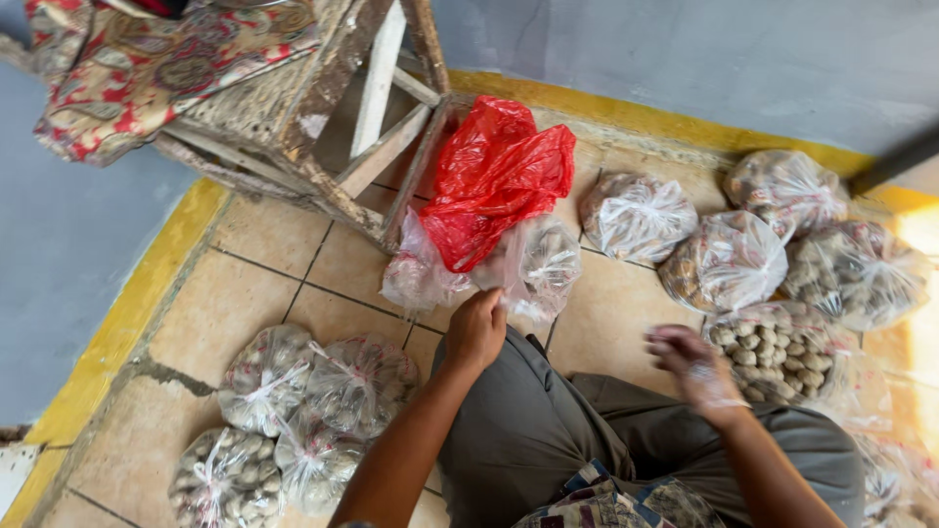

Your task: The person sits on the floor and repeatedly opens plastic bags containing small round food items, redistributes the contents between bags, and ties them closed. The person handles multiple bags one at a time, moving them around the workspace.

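Observation:
My left hand (476,328) grips the edge of a clear plastic bag (536,266) that lies on the tiled floor under a crumpled red plastic bag (494,176). My right hand (693,364) is blurred and hovers over an untied clear bag of small round pale pieces (773,352) at my right knee; a thin clear film seems to cover the hand, and I cannot tell whether it holds anything. My grey trousers (548,430) fill the bottom middle.
Several tied clear bags of the same round pieces lie at the left (293,401) and at the right (729,259) along the yellow-edged wall. A worn wooden stool (362,117) with a patterned red cloth (127,68) stands at the back left.

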